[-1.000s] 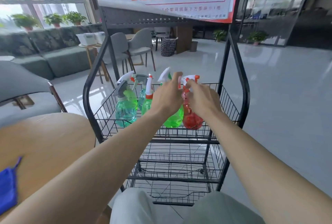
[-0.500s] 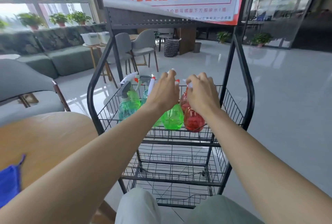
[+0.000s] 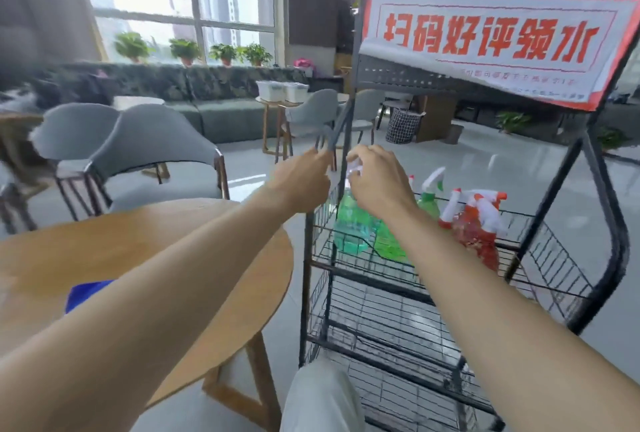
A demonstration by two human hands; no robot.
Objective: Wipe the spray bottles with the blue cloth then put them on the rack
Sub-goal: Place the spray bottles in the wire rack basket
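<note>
Several spray bottles stand in the top basket of the black wire rack (image 3: 540,279): a teal one (image 3: 349,227) at the left end, two green ones (image 3: 388,244) (image 3: 428,203) and a red one (image 3: 479,235) at the right. My right hand (image 3: 377,180) curls over the white spray head of the teal bottle. My left hand (image 3: 301,182) is just left of it, its fingertips at the rack's slanted left post; blur hides whether they hold anything. The blue cloth (image 3: 86,293) lies on the round wooden table (image 3: 194,241), partly behind my left forearm.
A red-and-white sign (image 3: 485,40) hangs across the rack's top. Two lower wire shelves (image 3: 381,324) hold nothing I can see. Grey chairs (image 3: 149,154) stand behind the table, with a sofa, small tables and potted plants by the windows. My knee (image 3: 322,397) is at the bottom.
The view has swung left, so the rack now sits at the right. Both hands have left the green and red bottles and moved to the rack's left end, the right onto the teal bottle.
</note>
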